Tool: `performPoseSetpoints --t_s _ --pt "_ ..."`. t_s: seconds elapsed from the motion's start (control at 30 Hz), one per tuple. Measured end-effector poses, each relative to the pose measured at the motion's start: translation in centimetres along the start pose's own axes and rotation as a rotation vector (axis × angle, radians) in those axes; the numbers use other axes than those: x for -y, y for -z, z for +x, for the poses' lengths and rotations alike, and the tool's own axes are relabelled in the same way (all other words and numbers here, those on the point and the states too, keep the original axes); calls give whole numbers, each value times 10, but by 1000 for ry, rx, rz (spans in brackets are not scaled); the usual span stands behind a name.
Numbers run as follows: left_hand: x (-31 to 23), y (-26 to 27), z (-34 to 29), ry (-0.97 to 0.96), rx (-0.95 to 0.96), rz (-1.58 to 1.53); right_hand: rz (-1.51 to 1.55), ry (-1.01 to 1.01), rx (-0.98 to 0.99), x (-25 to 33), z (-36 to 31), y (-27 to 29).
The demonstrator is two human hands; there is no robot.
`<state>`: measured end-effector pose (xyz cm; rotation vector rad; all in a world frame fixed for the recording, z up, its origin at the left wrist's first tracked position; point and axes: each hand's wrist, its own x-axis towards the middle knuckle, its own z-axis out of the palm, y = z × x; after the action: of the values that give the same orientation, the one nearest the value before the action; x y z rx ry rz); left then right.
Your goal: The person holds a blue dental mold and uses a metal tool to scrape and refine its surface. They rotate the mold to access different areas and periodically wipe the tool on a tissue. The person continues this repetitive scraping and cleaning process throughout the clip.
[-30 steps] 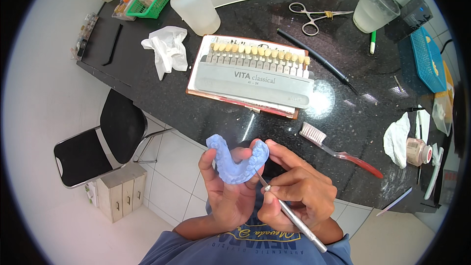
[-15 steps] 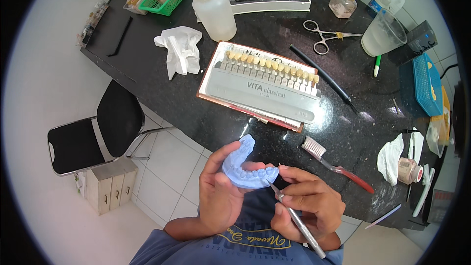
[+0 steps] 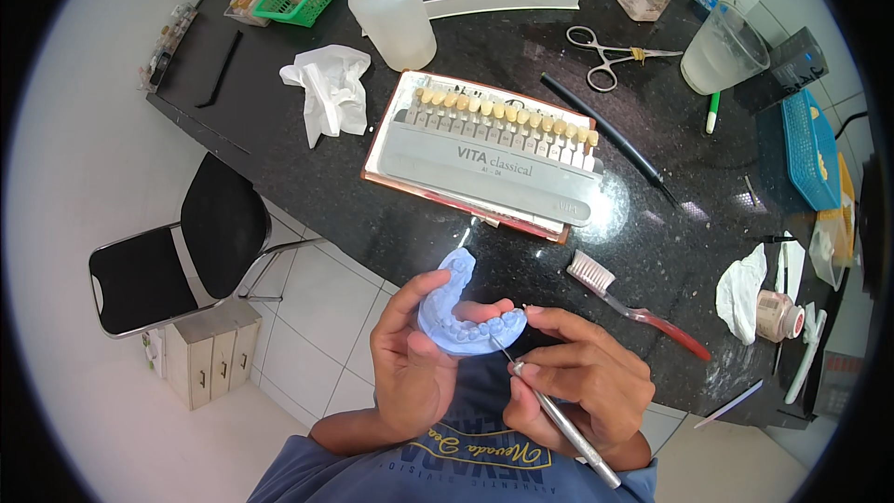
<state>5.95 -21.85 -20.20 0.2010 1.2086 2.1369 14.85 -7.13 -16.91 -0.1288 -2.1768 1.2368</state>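
A blue horseshoe-shaped dental cast (image 3: 463, 326) with a row of teeth rests in my left hand (image 3: 410, 363), the fingers and thumb closed round its left side. My right hand (image 3: 591, 377) grips a slim silver carving knife (image 3: 568, 433) with a knurled collar, pen-fashion. Its thin tip meets the front wall of the cast, just below the teeth on the right. The right index finger reaches to the right end of the cast. Both hands are in front of my blue shirt, at the near edge of the black table.
Beyond my hands lies a tooth shade guide (image 3: 484, 154) on a case. A red toothbrush (image 3: 643, 307) is to its right. Farther off are a squeeze bottle (image 3: 396, 23), crumpled tissue (image 3: 328, 93), a black pen-like tool (image 3: 610, 135), locking forceps (image 3: 610, 56) and a plastic cup (image 3: 722, 56). A black chair (image 3: 219, 233) stands left.
The knife tip has shifted left along the cast's front wall. My right hand has tilted slightly with it. The whole table view has slid a little up and left.
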Motion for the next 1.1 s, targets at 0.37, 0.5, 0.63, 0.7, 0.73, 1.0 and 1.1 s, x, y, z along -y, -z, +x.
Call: performPoseSetpoints --t_s 0.37,0.5,0.63,0.7,0.73,1.0,1.1 --pt "11 5 6 -179 82 52 -43 14 -15 -3 0 0" --pt "11 5 5 -169 69 63 -10 28 -5 -6 0 0" --pt "11 5 5 -168 64 68 21 27 5 -6 1 0" --pt "7 -2 4 -121 5 136 21 29 6 -7 0 1" --pt "5 -4 4 -99 -25 170 21 31 5 -7 0 1" --pt "6 4 6 -142 69 105 29 43 9 -8 -1 2" --pt "1 -2 5 -91 3 163 39 42 17 -8 -1 2"
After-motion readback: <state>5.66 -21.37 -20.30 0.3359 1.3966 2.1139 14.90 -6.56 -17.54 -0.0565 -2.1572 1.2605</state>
